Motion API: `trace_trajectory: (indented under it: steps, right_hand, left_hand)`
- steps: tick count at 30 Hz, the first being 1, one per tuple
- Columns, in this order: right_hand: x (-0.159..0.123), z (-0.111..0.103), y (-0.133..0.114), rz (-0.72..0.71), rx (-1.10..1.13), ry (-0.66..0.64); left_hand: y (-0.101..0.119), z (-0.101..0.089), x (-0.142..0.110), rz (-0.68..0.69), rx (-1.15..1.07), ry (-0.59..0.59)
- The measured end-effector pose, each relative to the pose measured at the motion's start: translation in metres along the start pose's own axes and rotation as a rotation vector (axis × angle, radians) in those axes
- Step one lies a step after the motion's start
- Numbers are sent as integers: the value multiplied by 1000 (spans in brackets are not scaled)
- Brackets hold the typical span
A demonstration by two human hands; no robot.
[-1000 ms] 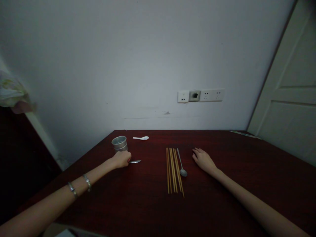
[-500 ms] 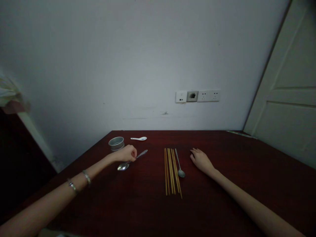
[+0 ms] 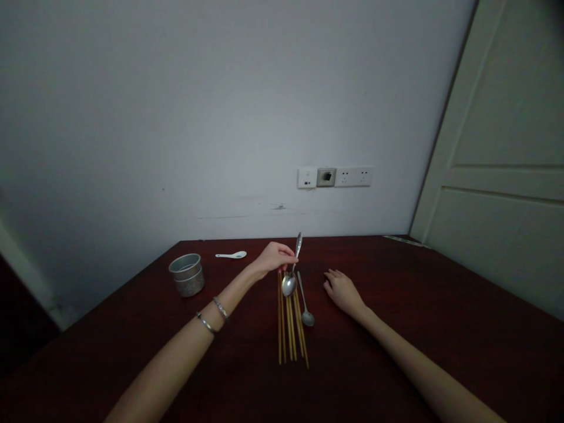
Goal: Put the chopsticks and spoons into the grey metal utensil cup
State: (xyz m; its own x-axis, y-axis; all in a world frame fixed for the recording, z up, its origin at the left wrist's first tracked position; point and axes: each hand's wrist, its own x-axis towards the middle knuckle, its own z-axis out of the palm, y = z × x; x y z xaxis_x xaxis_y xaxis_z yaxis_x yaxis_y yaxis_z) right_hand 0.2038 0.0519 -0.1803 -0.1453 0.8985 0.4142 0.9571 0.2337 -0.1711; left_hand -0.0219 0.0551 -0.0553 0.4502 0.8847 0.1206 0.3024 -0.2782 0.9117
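Note:
My left hand [image 3: 277,257] pinches a shiny metal spoon [image 3: 289,285] by its handle, bowl toward me, over the far ends of the chopsticks. Several wooden chopsticks [image 3: 289,335] lie side by side, pointing away from me. Just right of them a long-handled metal spoon [image 3: 308,318] rests on the table, its bowl nearer me. My right hand [image 3: 344,291] lies on the tabletop to the right of that spoon, fingers stretched out and holding nothing.
On the left of the dark red table [image 3: 238,376] stands a round metal tin [image 3: 189,285]. A white spoon [image 3: 231,255] lies behind, near the wall [image 3: 247,117]. Wall sockets [image 3: 352,177] sit above the table's back edge, and a panelled door [image 3: 497,147] is at right.
My left hand has lifted the shiny spoon from the table beside the tin and carried it right, over the chopsticks. My right hand stays in place on the table. The view has shifted somewhat.

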Motion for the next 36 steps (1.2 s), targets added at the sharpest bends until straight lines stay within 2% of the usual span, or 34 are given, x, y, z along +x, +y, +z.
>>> trace_trajectory:
  steps: [3,6,9,13,16,22,26,29,32,36]
  right_hand:
    - [0,-4,2,16,68,-2]
    - [4,-14,4,46,269,44]
    - [17,-32,0,122,644,128]
    - [43,-59,-19,377,1267,29]
    - [59,-71,-36,399,1465,23]
    - [71,-68,-52,435,1492,-11]
    - [78,-61,-48,433,1481,-3]
    - [83,-53,-40,484,1441,-34]
    - [84,-39,-31,544,1398,-97]
    - [81,-19,-24,571,1366,-187]
  left_hand:
    - [-5,21,12,5,-60,21]
    - [-11,35,18,2,-108,29]
    - [-14,45,20,-34,-140,26]
    - [-14,50,19,-64,-139,32]
    - [-15,48,19,-83,-150,40]
    - [-22,41,22,-107,-148,92]
    - [-22,35,22,-85,-179,33]
    - [-28,22,24,-60,-203,16]
    - [-46,6,29,-67,-239,123]
    - [-81,-14,34,-99,-313,284]
